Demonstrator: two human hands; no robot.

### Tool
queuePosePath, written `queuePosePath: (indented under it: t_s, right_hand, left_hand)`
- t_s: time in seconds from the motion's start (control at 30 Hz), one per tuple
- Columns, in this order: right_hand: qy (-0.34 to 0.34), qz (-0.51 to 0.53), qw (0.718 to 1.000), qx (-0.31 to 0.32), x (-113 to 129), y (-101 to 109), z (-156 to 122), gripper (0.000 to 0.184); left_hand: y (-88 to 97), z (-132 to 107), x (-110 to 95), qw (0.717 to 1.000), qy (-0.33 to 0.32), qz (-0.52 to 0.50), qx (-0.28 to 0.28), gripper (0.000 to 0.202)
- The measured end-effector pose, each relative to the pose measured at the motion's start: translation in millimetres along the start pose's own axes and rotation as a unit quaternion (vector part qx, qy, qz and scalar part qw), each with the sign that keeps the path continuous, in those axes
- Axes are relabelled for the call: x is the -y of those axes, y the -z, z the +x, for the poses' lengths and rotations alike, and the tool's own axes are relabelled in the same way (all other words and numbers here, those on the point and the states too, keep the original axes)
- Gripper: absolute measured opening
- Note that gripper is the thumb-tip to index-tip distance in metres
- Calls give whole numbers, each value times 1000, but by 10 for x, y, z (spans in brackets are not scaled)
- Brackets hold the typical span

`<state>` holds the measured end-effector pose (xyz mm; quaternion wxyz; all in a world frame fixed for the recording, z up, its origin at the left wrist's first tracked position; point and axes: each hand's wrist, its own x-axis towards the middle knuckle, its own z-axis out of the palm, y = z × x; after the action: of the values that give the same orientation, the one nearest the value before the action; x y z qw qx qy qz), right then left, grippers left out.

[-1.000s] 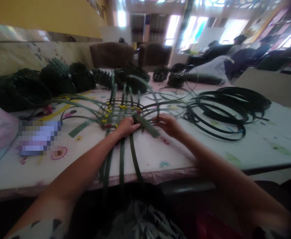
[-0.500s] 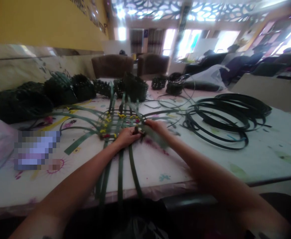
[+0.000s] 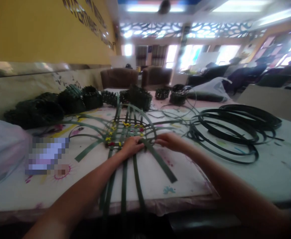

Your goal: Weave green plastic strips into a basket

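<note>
A lattice of flat green plastic strips [image 3: 132,130], tied at the crossings with yellow and red twists, lies on the table before me. Long loose strip ends spread from its sides; several hang over the near edge. My left hand [image 3: 132,147] is closed on the near right corner of this woven base, thumb and fingers pinching the strips there. Just to the right, my right hand [image 3: 169,142] has its fingers drawn together at the end of a strip that arches over from the far side. Between both hands, another strip [image 3: 161,163] slants toward me across the tablecloth.
Coils of dark green strip [image 3: 235,127] lie to the right. Dark woven baskets [image 3: 140,97] line the back and left. A white plastic bag [image 3: 3,149] and a blurred-out item [image 3: 47,156] are at left. Chairs [image 3: 120,78] stand behind the printed tablecloth [image 3: 180,196].
The view has tilted up. My right hand has moved slightly right, away from the left. A strip now arches down to it, and another shows clearly slanting toward me.
</note>
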<state>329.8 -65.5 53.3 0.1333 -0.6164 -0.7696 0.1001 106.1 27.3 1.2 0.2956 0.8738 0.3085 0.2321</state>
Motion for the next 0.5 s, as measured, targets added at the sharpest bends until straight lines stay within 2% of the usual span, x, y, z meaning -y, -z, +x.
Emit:
queuePosePath:
  t_s: [0.07,0.13,0.23,0.4,0.5]
  right_hand:
    - [-15,-32,998,51,-136,203,-44,15]
    - [-26,-67,995,69,-228,436,-19,7]
    - [-19,-114,990,76,-221,807,140,14]
    - [-6,-220,973,73,157,1425,416,18]
    - [28,-258,963,69,467,1627,426,22]
  left_hand:
    - [-8,-3,-2,1000,12,9,-5,18]
    - [-18,-6,-3,999,23,18,-14,18]
    - [-21,-12,-7,999,26,16,-19,18]
    - [-2,-19,-16,1000,21,8,-20,22]
    - [-2,-16,-17,1000,14,15,-13,22]
